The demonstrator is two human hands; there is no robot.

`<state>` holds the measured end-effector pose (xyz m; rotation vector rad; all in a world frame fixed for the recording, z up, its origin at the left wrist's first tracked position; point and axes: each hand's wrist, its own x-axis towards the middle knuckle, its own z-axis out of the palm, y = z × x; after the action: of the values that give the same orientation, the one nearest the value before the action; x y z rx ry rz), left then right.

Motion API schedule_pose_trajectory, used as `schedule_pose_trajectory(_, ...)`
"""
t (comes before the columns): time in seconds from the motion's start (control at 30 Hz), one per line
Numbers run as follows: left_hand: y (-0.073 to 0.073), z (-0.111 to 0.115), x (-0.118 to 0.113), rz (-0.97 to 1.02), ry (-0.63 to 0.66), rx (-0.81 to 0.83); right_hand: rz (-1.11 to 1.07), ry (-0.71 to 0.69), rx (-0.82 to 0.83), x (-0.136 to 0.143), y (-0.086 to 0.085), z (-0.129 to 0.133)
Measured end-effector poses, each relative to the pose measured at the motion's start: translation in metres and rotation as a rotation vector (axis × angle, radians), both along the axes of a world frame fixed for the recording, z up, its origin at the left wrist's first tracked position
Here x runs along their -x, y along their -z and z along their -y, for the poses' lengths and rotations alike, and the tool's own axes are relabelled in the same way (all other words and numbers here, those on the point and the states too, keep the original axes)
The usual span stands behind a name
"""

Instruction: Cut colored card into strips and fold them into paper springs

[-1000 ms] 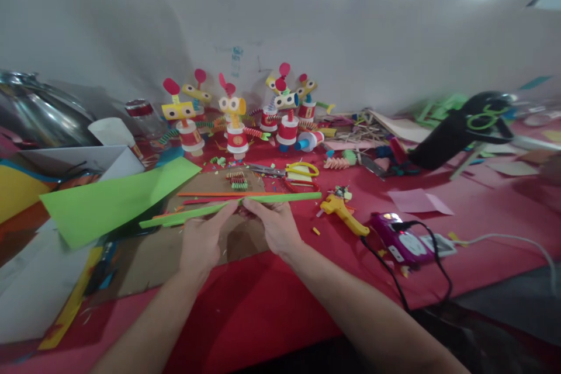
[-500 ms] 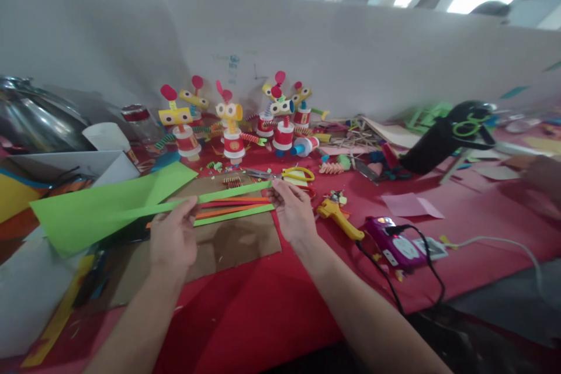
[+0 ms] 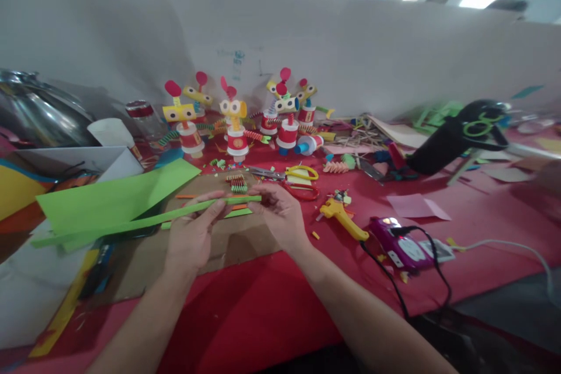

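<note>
A long green paper strip [image 3: 144, 223] runs from the left across to my two hands. My left hand [image 3: 193, 234] pinches it between thumb and fingers, close to its right end. At that end, the fingers of my right hand [image 3: 280, 213] are closed on the strip's tip; the fingertips are partly hidden. Beneath the hands lies a brown cardboard sheet [image 3: 236, 239] with orange and green strips on it, partly covered. Just beyond are small folded paper springs [image 3: 238, 183]. Scissors [image 3: 302, 174] with a yellow and a red handle lie past my right hand.
Several paper-cup figures [image 3: 236, 140] stand at the back. A yellow glue gun [image 3: 344, 219] and a purple power socket [image 3: 401, 243] with cables lie right. Left are green paper sheets [image 3: 109, 198], a white box [image 3: 118, 163] and a metal jug [image 3: 48, 111]. A black cylinder [image 3: 438, 143] leans at right.
My hands have come closer together, the left sliding towards the strip's right end. The right hand has moved slightly left and lower. The view has shifted a little.
</note>
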<state>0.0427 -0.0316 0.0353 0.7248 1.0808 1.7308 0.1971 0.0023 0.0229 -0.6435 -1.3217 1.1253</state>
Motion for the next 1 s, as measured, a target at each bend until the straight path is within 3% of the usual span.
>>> schedule_pose_trajectory(0.1, -0.0002, 0.0016, -0.0005, -0.025, 0.053, -0.017, 0.160, 0.100, -0.206, -0.0002, -0.0023, 0.0024)
schedule_pose_trajectory(0.2, 0.0001, 0.0032, -0.0024, -0.085, 0.079, -0.032, 0.212, 0.144, -0.302, 0.0007, -0.0036, 0.0045)
schedule_pose_trajectory(0.57, 0.0006, 0.0055, -0.0045, -0.415, -0.006, -0.041, 0.288, 0.179, -0.390, -0.0001, -0.0040, 0.0069)
schedule_pose_trajectory(1.0, 0.0059, 0.0041, -0.0052, -0.485, 0.047, -0.085, 0.510, 0.232, -0.388, -0.0032, -0.0025, 0.0048)
